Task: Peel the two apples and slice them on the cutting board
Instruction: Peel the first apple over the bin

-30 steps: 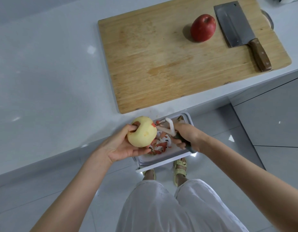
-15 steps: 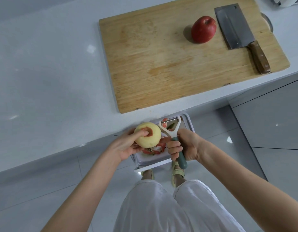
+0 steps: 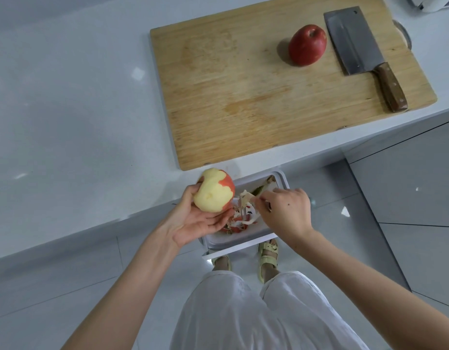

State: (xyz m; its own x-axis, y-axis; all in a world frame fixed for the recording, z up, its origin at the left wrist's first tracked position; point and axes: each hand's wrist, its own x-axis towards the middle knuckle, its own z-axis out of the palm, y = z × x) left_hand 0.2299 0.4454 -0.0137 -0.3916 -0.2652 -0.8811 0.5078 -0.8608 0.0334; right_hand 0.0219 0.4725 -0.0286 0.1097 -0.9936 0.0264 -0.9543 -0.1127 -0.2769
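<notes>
— Where was the left hand (image 3: 193, 221)?
— Cupped round the part-peeled apple (image 3: 213, 194), over the bin (image 3: 233, 242)
— And the peeler (image 3: 245, 198)?
— Gripped in the curled right hand (image 3: 286, 210), just beside it; the red apple (image 3: 307, 45) sat on the board (image 3: 231, 97)

I see a scuffed matt wooden cutting board (image 3: 243, 97), dull metal cleaver (image 3: 352, 41) with glossy wood handle, shiny red apple (image 3: 307, 44), glossy white countertop (image 3: 67, 109)
</notes>
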